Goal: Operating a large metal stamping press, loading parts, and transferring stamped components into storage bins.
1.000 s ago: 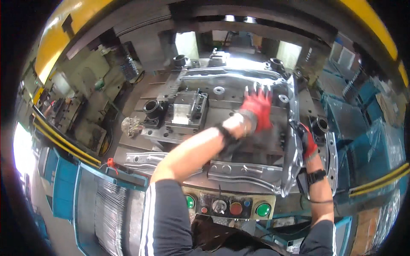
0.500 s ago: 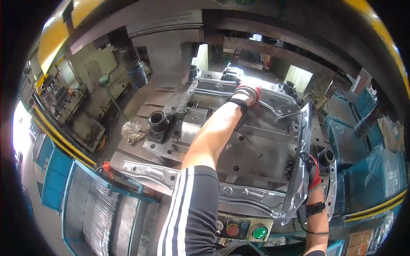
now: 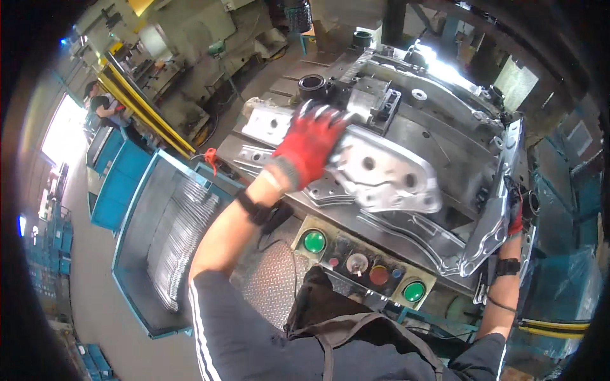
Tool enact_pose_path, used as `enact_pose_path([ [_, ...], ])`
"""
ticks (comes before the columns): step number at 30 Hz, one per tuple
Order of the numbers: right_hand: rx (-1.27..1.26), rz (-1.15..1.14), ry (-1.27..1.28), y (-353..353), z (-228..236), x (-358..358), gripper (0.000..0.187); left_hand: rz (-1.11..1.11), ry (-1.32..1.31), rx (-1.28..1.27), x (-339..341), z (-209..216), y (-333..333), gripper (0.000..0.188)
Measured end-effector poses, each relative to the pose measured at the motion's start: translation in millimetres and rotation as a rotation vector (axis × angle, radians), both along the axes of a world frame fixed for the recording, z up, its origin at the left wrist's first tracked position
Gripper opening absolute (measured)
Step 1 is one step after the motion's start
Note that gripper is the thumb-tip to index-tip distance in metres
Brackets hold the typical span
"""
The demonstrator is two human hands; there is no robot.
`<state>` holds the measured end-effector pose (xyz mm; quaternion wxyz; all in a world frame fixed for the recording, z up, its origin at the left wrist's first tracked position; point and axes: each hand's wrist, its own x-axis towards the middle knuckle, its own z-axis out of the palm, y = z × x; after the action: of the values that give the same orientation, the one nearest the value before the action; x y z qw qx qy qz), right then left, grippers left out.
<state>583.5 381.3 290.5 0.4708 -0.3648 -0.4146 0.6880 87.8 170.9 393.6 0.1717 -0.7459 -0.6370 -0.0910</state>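
At left grip (image 3: 311, 143) — long bracket (image 3: 389, 174) aslant (broad end right).

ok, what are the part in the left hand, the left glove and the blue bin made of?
Held part: likely sheet steel or aluminium, bare; silvery sheen, punched holes.
Left glove: probably fabric, possibly coated; matte red, soft grey cuff; blur hides any weave.
Blue bin: probably painted metal, given its even blue rim and flat panels; plastic not excluded.
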Motion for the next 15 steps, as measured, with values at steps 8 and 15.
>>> enact_pose_path([
  [8,0.006,0.082,-0.072,-15.6,24.2,-20.1,0.041,0.359,0.134,-0.384,-104.2,-146.2,-26.9,0.076],
  [15,0.221,0.113,-0.509,-33.3,83.8,-57.1,0.043,0.445,-0.018,-0.329,-99.5,-195.6,-5.5,0.061],
])
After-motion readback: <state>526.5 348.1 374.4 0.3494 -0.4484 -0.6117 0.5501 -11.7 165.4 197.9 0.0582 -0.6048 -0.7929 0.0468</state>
